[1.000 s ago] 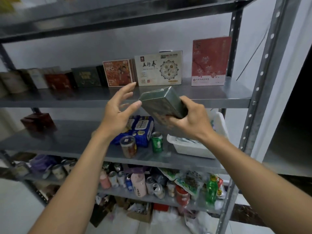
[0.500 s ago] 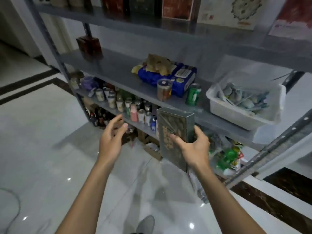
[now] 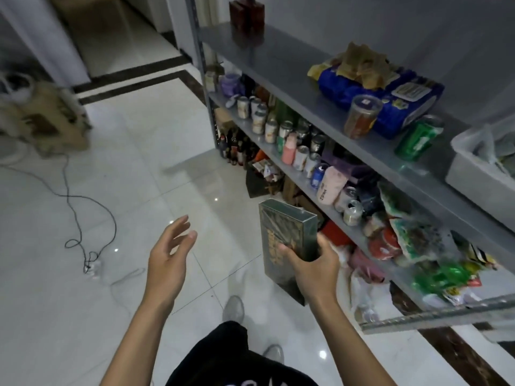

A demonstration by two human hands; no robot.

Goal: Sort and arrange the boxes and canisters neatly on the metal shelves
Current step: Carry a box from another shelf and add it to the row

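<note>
My right hand (image 3: 315, 267) grips a dark green box with gold print (image 3: 281, 235), held upright in front of the lower metal shelf (image 3: 359, 238). My left hand (image 3: 167, 260) hovers over the floor to the left of the box, fingers relaxed and holding nothing. A dark red box (image 3: 246, 13) stands at the far end of the middle shelf (image 3: 278, 65). On that shelf also sit a clear canister (image 3: 361, 117), a green can (image 3: 418, 139) and a blue packet (image 3: 390, 98). Several cans (image 3: 284, 137) line the lower shelf.
A white basket (image 3: 479, 168) sits at the right end of the middle shelf. Snack bags (image 3: 412, 235) crowd the lower shelf's right end. Bottles (image 3: 234, 149) and cartons stand on the floor under the shelves. A black cable (image 3: 83, 218) snakes across the white tiles; my shoes (image 3: 234, 307) are below.
The view has dropped from the upper shelves toward the floor and lower shelves. My right hand has brought the green box down with it; my left hand stays apart from the box.
</note>
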